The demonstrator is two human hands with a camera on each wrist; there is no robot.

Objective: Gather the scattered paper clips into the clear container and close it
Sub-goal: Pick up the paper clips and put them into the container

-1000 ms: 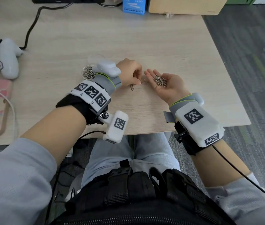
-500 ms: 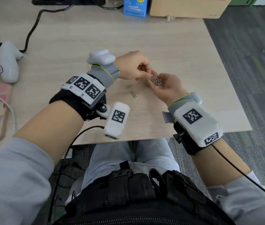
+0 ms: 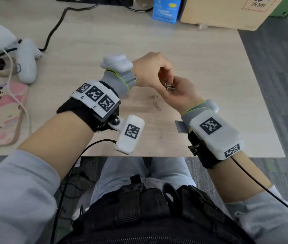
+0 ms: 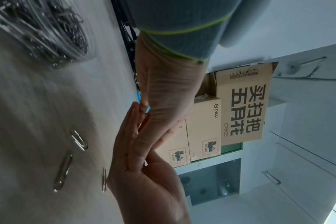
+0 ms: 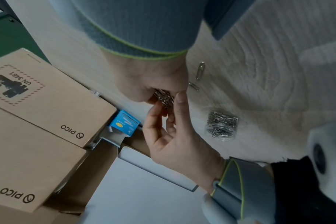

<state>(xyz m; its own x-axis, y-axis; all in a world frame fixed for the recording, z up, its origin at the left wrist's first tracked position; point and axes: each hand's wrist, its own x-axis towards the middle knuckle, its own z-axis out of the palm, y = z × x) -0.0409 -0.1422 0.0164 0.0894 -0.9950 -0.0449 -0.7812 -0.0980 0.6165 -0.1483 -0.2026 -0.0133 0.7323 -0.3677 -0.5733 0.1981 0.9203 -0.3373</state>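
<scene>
My fingers (image 3: 164,71) of the left hand (image 3: 150,69) are curled down, and their tips reach into the small heap of paper clips (image 3: 168,85) that lies in my right hand (image 3: 180,92). If they pinch a clip I cannot tell, the tips are hidden. The right hand is turned palm up and cupped around the heap, the fingers bent only a little. The clips are thin, silver wire, tangled together and shiny. Two loose clips (image 3: 155,103) lie flat on the wooden table (image 3: 210,67), just beside my right hand, apart from each other. The clear container (image 5: 222,126) stands on the table near the left wrist; it is round, without a lid, and already holds many clips.
</scene>
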